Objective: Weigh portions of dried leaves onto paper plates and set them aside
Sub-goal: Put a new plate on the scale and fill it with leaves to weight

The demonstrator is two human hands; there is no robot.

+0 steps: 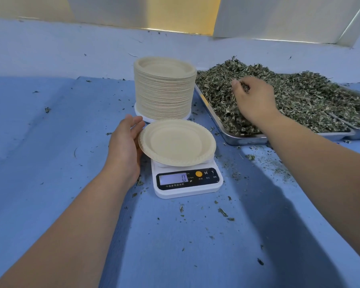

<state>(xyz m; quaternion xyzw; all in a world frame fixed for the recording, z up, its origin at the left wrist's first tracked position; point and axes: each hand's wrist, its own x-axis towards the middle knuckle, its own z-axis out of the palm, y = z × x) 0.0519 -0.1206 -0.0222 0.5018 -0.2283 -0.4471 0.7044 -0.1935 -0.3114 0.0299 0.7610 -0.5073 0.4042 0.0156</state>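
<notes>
Both hands are extended over a blue cloth (pixel 50 142). Just left of the scale (pixel 187 187), the left hand (pixel 126 146) is held on edge with its fingers straight and laid against the left rim of a single paper plate (pixel 177 142); nothing is gripped by it. That plate is seated on the scale and overhangs the platform, and a zero is shown on the lit display. To the right of the scale and farther back, the right hand (pixel 254 98) is lowered onto a heap of dried leaves (pixel 299 96), with its fingers curled round a pinch of them. The leaves are piled in a metal tray (pixel 245 139) set just right of the scale. Directly behind the scale a tall stack of paper plates (pixel 164 90) is stood, close to the plate being weighed. Loose leaf crumbs (pixel 222 212) are scattered on the cloth around the scale, thickest in front of it and to its right.
</notes>
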